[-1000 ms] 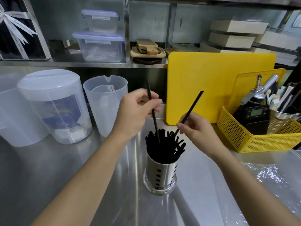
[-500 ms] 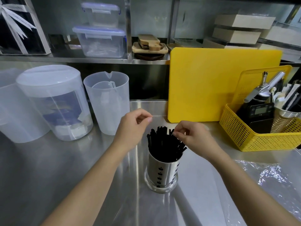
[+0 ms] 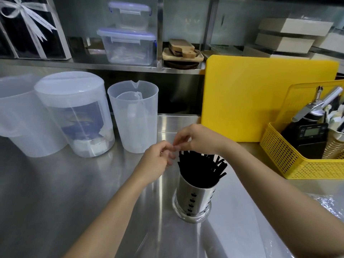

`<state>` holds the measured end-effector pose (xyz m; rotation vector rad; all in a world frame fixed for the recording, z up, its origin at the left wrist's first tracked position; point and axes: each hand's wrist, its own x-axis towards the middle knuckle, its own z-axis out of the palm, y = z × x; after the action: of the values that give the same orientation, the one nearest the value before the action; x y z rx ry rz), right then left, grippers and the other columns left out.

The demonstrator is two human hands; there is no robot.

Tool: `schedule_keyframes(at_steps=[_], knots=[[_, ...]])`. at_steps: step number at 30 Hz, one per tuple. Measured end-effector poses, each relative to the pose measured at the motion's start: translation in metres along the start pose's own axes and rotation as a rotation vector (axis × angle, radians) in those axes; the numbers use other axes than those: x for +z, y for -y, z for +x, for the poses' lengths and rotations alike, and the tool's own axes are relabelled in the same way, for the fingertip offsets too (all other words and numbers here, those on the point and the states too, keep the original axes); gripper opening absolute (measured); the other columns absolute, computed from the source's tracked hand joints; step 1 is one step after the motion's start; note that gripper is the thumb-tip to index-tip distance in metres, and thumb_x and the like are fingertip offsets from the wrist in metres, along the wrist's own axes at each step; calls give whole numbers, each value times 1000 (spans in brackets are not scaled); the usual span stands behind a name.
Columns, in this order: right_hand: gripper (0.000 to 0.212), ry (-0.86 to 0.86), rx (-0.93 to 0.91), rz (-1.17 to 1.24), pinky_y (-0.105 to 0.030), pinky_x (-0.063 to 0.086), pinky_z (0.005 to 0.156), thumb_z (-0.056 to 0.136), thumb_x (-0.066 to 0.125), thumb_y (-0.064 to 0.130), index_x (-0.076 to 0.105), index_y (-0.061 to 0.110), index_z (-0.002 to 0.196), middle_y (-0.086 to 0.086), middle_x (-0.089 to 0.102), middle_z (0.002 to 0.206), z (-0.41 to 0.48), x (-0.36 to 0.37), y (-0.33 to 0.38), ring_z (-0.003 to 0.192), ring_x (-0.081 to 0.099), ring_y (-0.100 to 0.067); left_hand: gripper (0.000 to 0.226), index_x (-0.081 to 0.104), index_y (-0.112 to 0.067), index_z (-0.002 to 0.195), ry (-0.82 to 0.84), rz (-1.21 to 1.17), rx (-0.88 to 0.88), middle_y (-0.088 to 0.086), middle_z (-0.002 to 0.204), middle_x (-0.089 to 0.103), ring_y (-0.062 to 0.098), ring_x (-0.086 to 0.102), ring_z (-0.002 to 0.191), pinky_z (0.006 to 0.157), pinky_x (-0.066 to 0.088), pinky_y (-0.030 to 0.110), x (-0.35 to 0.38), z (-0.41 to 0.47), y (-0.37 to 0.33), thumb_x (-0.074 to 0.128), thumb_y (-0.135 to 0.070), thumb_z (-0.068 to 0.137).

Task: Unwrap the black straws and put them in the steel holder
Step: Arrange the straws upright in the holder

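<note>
Black straws (image 3: 200, 169) stand bunched in the steel holder (image 3: 193, 203), centre of the steel worktop (image 3: 65, 192), tips fanning toward 2 o'clock. Left hand (image 3: 157, 161) and right hand (image 3: 200, 139) meet fingertip to fingertip just above the holder's 11 o'clock edge, both pinched closed; what they pinch is too small to tell. Neither hand touches the holder. Clear measuring jug (image 3: 134, 116) at 11 o'clock of the holder, lidded clear canister (image 3: 76, 114) at 10 o'clock. Yellow cutting board (image 3: 260, 97) stands upright at 1 o'clock; yellow mesh basket (image 3: 301, 161) at 3 o'clock. Crinkled clear plastic film (image 3: 325, 203) lies at 4 o'clock on the worktop
</note>
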<state>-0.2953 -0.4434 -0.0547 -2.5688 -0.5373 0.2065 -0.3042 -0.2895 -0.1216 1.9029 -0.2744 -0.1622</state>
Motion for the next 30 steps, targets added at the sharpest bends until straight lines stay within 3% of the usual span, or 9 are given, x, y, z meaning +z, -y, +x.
schedule_keyframes(at_steps=[3,7,12,17,21,25,30], knots=[[10,44,39,-50,-27,51,78,83,63,15,70,15,91,-1,70,89,5,3,-1,84,64,-14,19,52,-19,84,-59,-68,-66,9,85,60,19,61,67,67,55,37,0,-1,8,46,-2,90],[12,79,48,-54,-27,51,76,83,61,11,71,14,88,1,69,85,6,-1,1,81,63,-12,7,58,-13,88,9,-74,-93,5,84,59,18,58,62,61,53,29,7,-1,11,54,-7,87],[27,112,68,-122,-33,54,80,83,50,0,72,13,91,-2,71,93,6,-1,-4,86,63,-17,26,61,-28,80,92,-39,-29,0,81,61,20,56,71,70,48,37,17,5,14,50,-4,85],[30,168,105,-212,-41,42,95,83,49,1,68,21,97,3,67,104,3,-4,-13,102,57,-16,24,59,-22,84,93,-107,-37,-1,81,61,15,56,78,76,47,31,21,6,14,41,-11,94],[17,185,103,-98,-39,52,88,83,59,10,68,22,90,3,69,94,1,-6,-14,92,62,-15,27,59,-24,83,88,-114,-14,1,83,62,16,59,78,74,51,30,20,6,14,43,-5,93],[15,159,83,-95,-36,53,83,84,59,9,71,15,91,3,65,87,0,-6,-12,87,61,-17,30,61,-23,86,121,-135,-3,4,86,63,20,58,85,86,51,40,20,5,13,46,3,89],[17,143,87,-90,-31,51,78,86,55,7,70,13,91,0,64,86,-1,-5,-14,85,61,-18,23,63,-7,103,177,-121,17,7,100,62,14,56,93,91,45,29,21,2,14,56,1,83]])
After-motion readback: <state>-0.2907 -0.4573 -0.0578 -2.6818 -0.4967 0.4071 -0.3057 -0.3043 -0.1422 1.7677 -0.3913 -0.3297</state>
